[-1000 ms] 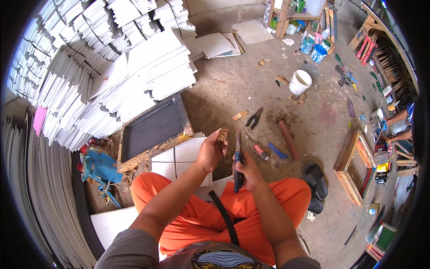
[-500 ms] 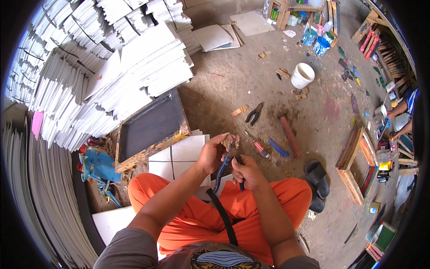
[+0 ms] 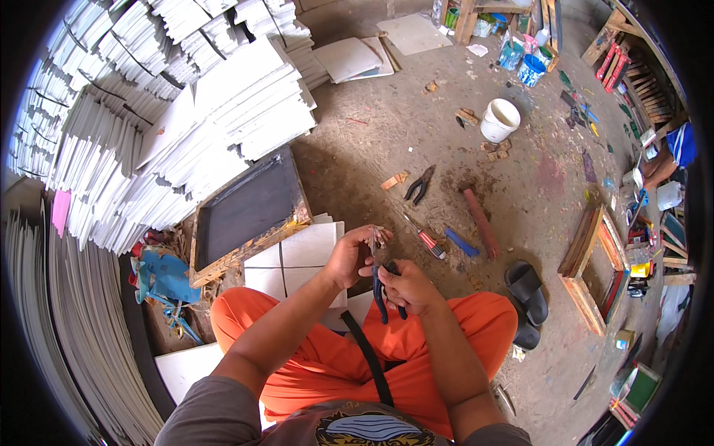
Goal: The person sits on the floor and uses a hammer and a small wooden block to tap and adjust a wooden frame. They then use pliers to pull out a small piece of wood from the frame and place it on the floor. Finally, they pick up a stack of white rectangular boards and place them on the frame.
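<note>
My right hand point(image 3: 410, 285) is closed around a pair of pliers point(image 3: 380, 296) with dark blue handles, held over my lap. The jaws point away from me and reach my left hand point(image 3: 349, 258). That hand has its fingers curled at the jaws, pinching something small and brownish that I cannot make out. Beyond my hands, a second pair of pliers point(image 3: 421, 186) with black handles lies on the floor. Nearer to me are a screwdriver point(image 3: 428, 241) with a red and white handle, a short blue rod point(image 3: 462, 242) and a reddish-brown tube point(image 3: 481, 223).
At left, a dark-faced wooden frame point(image 3: 249, 212) leans near tall stacks of white sheets point(image 3: 245, 97). A white bucket point(image 3: 500, 121) stands ahead. To the right are black sandals point(image 3: 526, 293), wooden frames point(image 3: 593, 271) and a co-worker's arm point(image 3: 658, 169).
The pliers' handles, spread apart before, have come closer together in my right hand. My left hand stays at the jaws. At far right, the co-worker's arm has shifted.
</note>
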`<act>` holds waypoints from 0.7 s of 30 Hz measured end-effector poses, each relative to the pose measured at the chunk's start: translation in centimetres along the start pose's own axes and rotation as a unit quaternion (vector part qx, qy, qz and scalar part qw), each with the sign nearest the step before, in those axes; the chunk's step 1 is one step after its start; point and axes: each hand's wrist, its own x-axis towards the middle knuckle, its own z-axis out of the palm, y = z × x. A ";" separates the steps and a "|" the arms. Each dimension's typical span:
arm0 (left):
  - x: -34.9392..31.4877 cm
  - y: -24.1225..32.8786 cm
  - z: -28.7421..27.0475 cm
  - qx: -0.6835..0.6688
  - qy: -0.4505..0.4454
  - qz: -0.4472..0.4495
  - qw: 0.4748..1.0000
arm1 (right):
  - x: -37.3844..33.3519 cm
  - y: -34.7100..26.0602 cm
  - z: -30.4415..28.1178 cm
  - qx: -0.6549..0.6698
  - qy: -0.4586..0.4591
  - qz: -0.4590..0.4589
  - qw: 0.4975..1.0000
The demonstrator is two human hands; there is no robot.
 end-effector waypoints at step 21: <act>-0.3 0.0 -0.6 0.001 -0.069 0.004 0.998 | -1.0 -0.5 -0.9 0.066 -0.122 0.015 0.990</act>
